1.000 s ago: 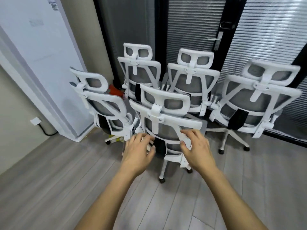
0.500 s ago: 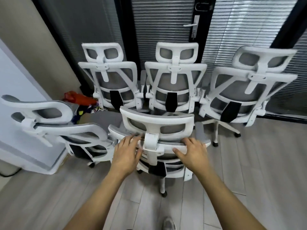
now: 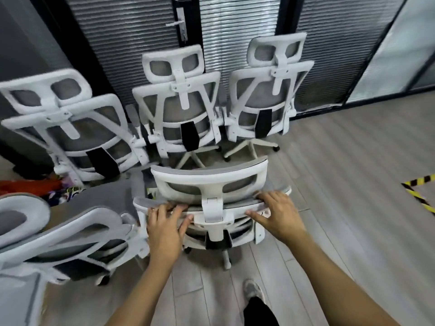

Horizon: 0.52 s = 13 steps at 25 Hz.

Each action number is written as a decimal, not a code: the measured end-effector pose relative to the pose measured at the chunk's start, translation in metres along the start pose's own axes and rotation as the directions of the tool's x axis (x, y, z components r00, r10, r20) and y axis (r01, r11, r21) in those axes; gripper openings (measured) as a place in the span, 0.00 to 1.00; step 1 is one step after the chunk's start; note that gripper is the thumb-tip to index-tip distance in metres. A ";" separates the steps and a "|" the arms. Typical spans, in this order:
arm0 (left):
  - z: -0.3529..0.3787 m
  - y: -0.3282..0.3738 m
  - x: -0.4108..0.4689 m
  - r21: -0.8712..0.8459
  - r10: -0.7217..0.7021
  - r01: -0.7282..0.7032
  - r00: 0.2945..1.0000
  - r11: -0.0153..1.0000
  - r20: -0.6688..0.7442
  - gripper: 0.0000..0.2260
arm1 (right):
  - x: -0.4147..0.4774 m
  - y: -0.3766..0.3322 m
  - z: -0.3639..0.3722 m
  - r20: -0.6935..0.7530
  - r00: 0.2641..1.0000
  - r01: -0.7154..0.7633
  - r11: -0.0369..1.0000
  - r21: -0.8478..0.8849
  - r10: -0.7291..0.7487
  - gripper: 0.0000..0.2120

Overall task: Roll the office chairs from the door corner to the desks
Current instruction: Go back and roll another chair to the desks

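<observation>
Hands at work: my left hand (image 3: 164, 228) and right hand (image 3: 279, 214) grip the backrest top of the nearest chair (image 3: 207, 178), fingers curled over its edge.

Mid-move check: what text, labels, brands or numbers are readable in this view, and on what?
No readable text anywhere.
Front chair: no label or brand showing.
Yellow-black hazard tape on the floor: stripes only, no words.
Door handle plate: blurred, nothing legible.
</observation>
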<state>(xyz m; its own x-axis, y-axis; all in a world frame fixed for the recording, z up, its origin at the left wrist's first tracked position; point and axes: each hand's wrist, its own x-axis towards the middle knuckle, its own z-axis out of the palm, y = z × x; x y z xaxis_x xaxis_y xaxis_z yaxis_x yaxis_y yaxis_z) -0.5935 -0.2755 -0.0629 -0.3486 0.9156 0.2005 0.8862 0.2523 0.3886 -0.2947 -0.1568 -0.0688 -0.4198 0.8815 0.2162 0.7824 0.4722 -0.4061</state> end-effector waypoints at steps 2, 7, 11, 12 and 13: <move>-0.001 0.003 -0.007 -0.017 0.061 -0.060 0.997 0.998 0.040 0.16 | -0.033 -0.006 -0.006 -0.066 0.996 -0.061 0.998 -0.023 0.060 0.25; 0.012 0.044 -0.017 -0.107 0.282 -0.274 0.957 0.956 0.066 0.16 | -0.118 0.002 -0.025 -0.202 0.949 -0.254 0.966 -0.042 0.241 0.24; 0.042 0.109 -0.030 -0.198 0.431 -0.405 0.896 0.892 0.109 0.19 | -0.196 0.029 -0.053 -0.334 0.870 -0.397 0.917 -0.036 0.364 0.23; 0.049 0.128 -0.037 -0.215 0.456 -0.425 0.881 0.879 0.127 0.19 | -0.215 0.037 -0.061 -0.367 0.851 -0.417 0.908 -0.036 0.377 0.22; 0.059 0.151 -0.044 -0.224 0.491 -0.455 0.859 0.862 0.146 0.20 | -0.236 0.048 -0.071 -0.404 0.825 -0.446 0.895 -0.034 0.396 0.22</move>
<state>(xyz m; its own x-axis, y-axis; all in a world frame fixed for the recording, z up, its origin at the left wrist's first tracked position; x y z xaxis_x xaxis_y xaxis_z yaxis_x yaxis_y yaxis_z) -0.4259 -0.2593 -0.0662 0.1806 0.9559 0.2317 0.8538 -0.2693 0.4455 -0.1255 -0.3416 -0.0767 0.1492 0.9144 0.3764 0.9025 0.0297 -0.4298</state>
